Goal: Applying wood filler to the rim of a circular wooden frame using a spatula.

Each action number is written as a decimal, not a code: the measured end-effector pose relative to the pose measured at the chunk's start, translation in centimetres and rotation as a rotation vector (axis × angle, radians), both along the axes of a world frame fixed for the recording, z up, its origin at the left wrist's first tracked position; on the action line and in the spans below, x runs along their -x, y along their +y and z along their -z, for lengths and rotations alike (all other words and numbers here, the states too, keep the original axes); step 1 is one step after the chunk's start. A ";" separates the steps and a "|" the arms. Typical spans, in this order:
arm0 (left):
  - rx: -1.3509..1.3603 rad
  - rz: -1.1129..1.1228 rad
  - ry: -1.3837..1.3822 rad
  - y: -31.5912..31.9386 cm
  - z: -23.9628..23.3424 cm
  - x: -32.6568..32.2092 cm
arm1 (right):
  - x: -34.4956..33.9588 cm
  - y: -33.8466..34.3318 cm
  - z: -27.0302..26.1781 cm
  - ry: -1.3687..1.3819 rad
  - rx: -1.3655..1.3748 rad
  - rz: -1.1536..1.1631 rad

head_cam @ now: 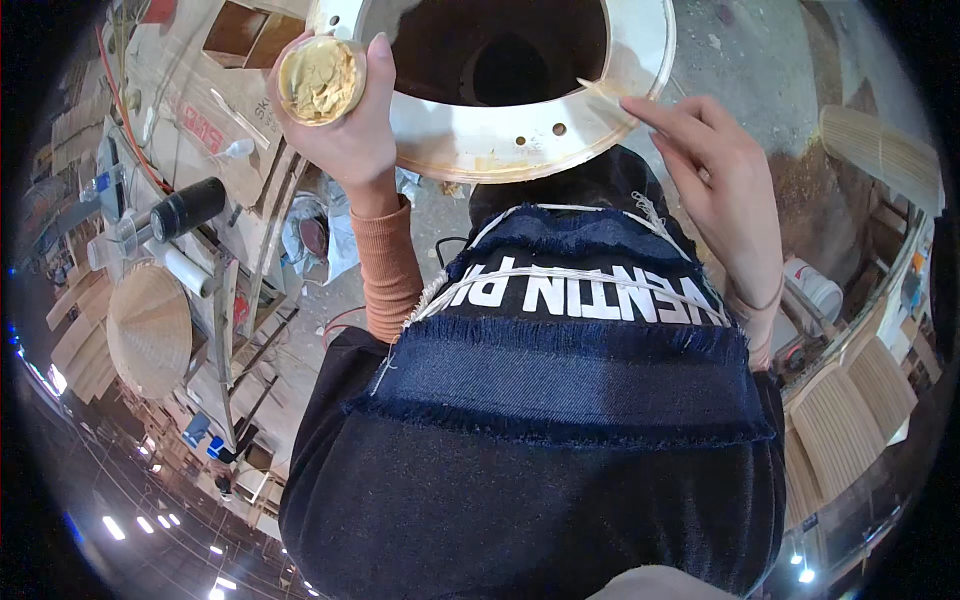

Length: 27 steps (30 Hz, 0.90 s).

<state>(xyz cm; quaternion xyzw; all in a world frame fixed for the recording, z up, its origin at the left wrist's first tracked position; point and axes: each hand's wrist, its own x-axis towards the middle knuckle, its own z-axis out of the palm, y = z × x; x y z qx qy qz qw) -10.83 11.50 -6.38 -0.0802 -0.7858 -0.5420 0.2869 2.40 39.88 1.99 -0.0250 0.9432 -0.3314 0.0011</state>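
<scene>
My left hand (pixel 341 139) is wrapped around a small round container of yellowish paste (pixel 321 79), its open top facing me. Below and to the right of it lies a white ring-shaped piece (pixel 465 139) with a wide dark opening. Small holes pierce its flat face, and yellowish smears mark the near rim. Between thumb and fingers my right hand (pixel 712 150) pinches a thin pale pointed tool (pixel 600 91), over the ring's right side. Its tip is at the inner edge of the ring; whether it touches is unclear.
To the left, a workbench carries cardboard (pixel 217 124), an open-topped box (pixel 251 34) and a black cylinder (pixel 187 208). Nearer are a conical straw hat (pixel 150 330) and a plastic bag (pixel 337 244). Slatted wooden panels (pixel 840 420) and a white bucket (pixel 814 289) are at right.
</scene>
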 end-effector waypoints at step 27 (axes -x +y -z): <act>0.047 -0.032 0.031 0.8 -0.6 -0.5 | 3.8 1.4 -0.9 0.281 -0.322 -0.258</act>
